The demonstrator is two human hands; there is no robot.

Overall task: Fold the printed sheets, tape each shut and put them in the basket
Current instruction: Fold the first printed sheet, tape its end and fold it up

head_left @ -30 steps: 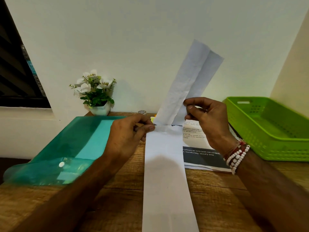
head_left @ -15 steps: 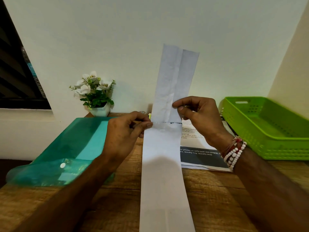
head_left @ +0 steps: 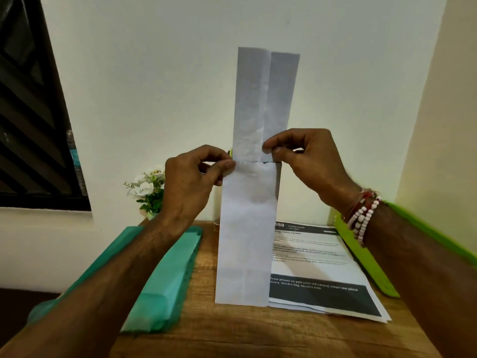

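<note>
Both hands are holding one long folded strip of paper [head_left: 247, 228] upright above the middle of the desk [head_left: 258, 332], its lower end reaching down to just in front of the stack of printed sheets [head_left: 322, 267] lying toward the desk's right side. The left hand [head_left: 191, 182] is pinching the strip's left edge between thumb and forefinger at the cross-crease, and the right hand [head_left: 307, 158] is pinching the right part at the same height, fingertips pressed together on the paper, the other fingers curled. The upper half of the strip is standing up against the wall, with a lengthwise fold line showing down its middle. Judging by this, the sheet is being worked partway through its folding: the long folds are made and a crosswise fold is being formed or adjusted, while no tape is showing on it, though a glossy patch at the crease is too unclear to read. The green basket [head_left: 361, 259] is sitting at the desk's right edge, mostly hidden behind the right forearm, so whether anything is in it cannot be told. Several printed sheets are waiting flat in the stack, so most of the task appears to lie ahead. A teal folder [head_left: 165, 280] is lying along the left edge, and a small flower pot [head_left: 147, 192] is standing at the back left.
</note>
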